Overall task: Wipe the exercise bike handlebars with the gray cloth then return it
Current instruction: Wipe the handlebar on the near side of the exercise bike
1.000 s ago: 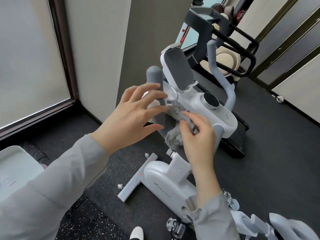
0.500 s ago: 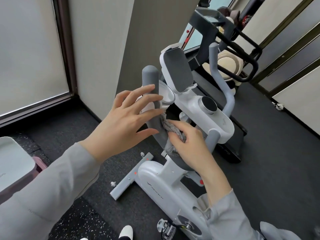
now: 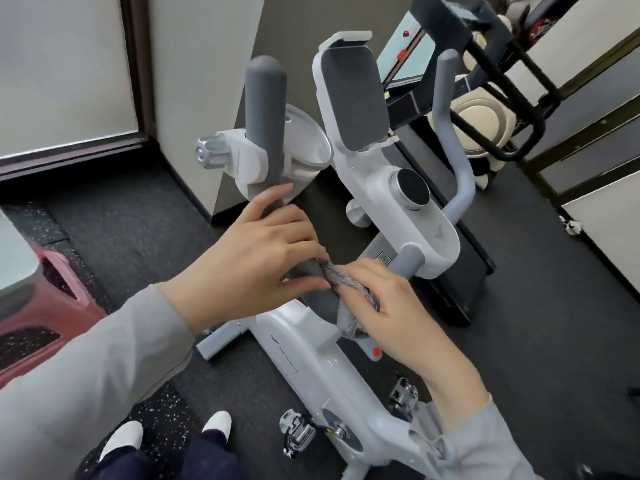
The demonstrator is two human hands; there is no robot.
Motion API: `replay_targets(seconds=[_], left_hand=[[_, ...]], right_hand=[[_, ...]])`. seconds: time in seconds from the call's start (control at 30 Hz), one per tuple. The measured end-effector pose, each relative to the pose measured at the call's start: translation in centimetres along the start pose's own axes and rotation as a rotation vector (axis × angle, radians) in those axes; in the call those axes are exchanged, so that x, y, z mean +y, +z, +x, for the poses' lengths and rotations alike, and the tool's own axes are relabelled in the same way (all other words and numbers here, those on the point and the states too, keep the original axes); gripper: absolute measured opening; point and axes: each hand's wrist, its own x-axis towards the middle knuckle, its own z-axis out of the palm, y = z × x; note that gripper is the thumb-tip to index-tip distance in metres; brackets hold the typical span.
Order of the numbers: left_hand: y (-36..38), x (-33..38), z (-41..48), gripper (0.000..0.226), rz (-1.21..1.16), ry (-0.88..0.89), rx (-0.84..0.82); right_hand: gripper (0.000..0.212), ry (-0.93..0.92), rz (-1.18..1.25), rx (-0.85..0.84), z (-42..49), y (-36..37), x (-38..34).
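A white exercise bike (image 3: 311, 362) stands in front of me with two grey handlebars. My left hand (image 3: 256, 258) is wrapped around the lower part of the left handlebar (image 3: 265, 109), below its white clamp. My right hand (image 3: 391, 306) presses the fluffy gray cloth (image 3: 349, 289) against the same bar, just right of my left fingers. The cloth is bunched under my fingers and partly hidden. The right handlebar (image 3: 450, 133) rises untouched beyond the console (image 3: 412, 216).
A grey phone holder (image 3: 349, 95) sits above the console. A clear cup holder (image 3: 308, 143) hangs beside the left bar. A black rack (image 3: 512, 98) stands behind the bike. A pink bin (image 3: 45, 306) is at my left. My white shoes (image 3: 214, 424) are below.
My left hand has closed from spread fingers onto the left handlebar. My right hand and the cloth slid down the bar. The view has moved closer and lower.
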Motion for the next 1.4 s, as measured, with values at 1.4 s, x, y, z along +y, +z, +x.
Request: replay_targets(seconds=[1.4], left_hand=[[1.2,2.4,-0.4,0.025,0.033,-0.201,0.11]], right_hand=[[0.032,-0.256,-0.298,0.36,-0.8,-2.4,9.1]])
